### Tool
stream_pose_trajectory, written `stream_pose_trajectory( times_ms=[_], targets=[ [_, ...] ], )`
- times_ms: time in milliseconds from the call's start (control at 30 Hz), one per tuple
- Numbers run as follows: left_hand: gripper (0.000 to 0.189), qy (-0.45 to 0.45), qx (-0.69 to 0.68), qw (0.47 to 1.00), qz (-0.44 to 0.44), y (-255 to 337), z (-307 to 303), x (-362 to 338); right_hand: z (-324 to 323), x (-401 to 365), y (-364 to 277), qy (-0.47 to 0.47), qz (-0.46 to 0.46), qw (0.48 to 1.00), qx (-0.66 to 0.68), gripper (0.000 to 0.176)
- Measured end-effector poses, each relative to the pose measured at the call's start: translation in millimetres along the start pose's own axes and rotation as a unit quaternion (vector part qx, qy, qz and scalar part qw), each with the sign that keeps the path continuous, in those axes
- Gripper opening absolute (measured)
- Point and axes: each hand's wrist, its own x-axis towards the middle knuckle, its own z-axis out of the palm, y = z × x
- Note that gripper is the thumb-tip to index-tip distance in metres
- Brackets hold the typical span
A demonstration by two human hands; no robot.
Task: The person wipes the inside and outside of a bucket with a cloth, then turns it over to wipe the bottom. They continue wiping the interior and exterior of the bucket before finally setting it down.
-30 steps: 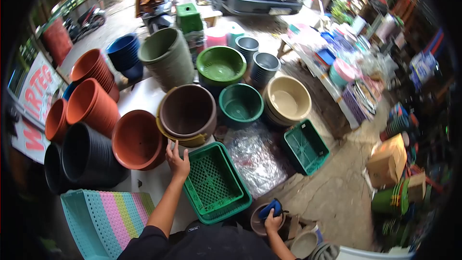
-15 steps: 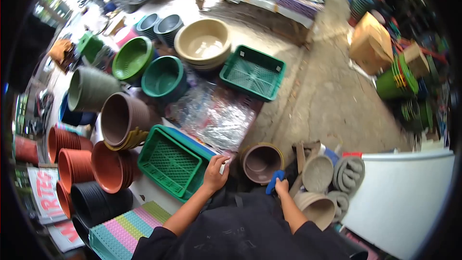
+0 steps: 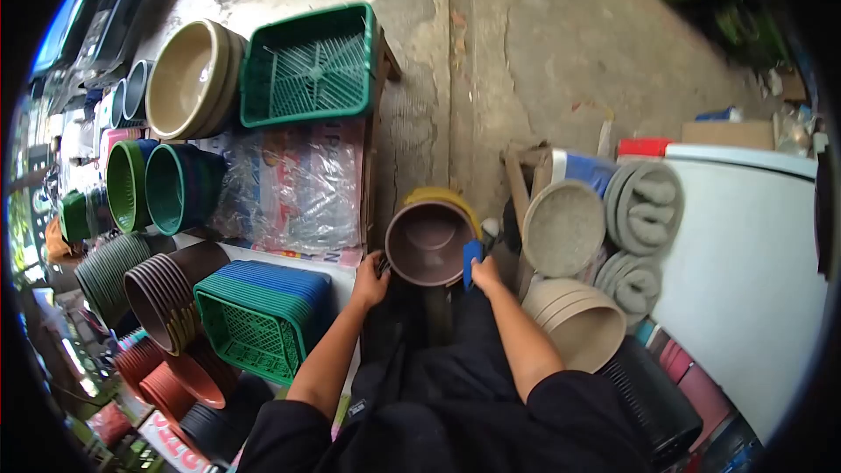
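Observation:
A brown pot (image 3: pixel 429 241), its mouth facing up at me, stands before my legs with a yellow rim (image 3: pixel 445 196) showing behind it. My left hand (image 3: pixel 372 280) is closed at the pot's left edge, its fingers curled right by the rim around a small dark thing that I cannot make out. On the other side, my right hand (image 3: pixel 485 273) is closed around a flat blue object (image 3: pixel 471 264), held upright against the pot's right rim. A small pale rounded thing (image 3: pixel 491 227) shows just beyond that hand.
To the left, a low table carries stacked green baskets (image 3: pixel 254 324), clear plastic sheeting (image 3: pixel 289 184), a green tray (image 3: pixel 311 66) and cream basins (image 3: pixel 186 79). At right are a grey round pot (image 3: pixel 563 228), beige pots (image 3: pixel 583 324) and a white surface (image 3: pixel 718 271). Concrete floor (image 3: pixel 543 52) lies ahead.
My view has turned down and rightward. My left hand has come down from beside the green baskets to the pot's left rim. The blue object stays in my right hand, now upright.

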Motion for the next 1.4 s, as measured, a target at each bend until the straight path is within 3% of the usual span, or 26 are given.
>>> stream_pose_trajectory(
  times_ms=[100, 200, 400, 600, 933, 1033, 1100, 1233, 1400],
  targets=[
    [0.058, -0.011, 0.036, 0.999, -0.027, -22, 15, 37, 18, 26, 19, 0.045, -0.081, 0.996, 0.011, 0.052],
    [0.061, -0.002, 0.065, 0.997, -0.041, -26, 29, 59, 8, 28, 3, 0.018, -0.044, 0.998, 0.042, 0.053],
    [0.052, -0.028, -0.118, 0.982, -0.142, -23, 44, 82, 16, 51, 6, 0.018, -0.014, 0.994, 0.110, 0.066],
    [0.043, -0.015, -0.198, 0.955, -0.222, -17, 39, 92, 9, 53, -4, 0.006, 0.013, 0.994, 0.104, 0.067],
    [0.042, -0.043, -0.193, 0.959, -0.201, -24, 27, 89, 0, 48, -13, -0.020, 0.056, 0.992, 0.112, 0.069],
    [0.041, -0.054, -0.205, 0.956, -0.203, -19, 25, 83, 16, 59, 13, -0.001, 0.040, 0.986, 0.161, 0.067],
    [0.041, -0.047, -0.210, 0.958, -0.190, -12, 24, 74, 20, 62, 29, -0.039, 0.021, 0.977, 0.208, 0.065],
    [0.041, -0.042, -0.219, 0.959, -0.172, -10, 23, 64, 9, 47, 25, -0.036, 0.021, 0.981, 0.190, 0.062],
    [0.039, -0.051, -0.177, 0.967, -0.175, -4, 22, 64, 10, 48, 17, -0.025, 0.031, 0.962, 0.272, 0.061]
  ],
)
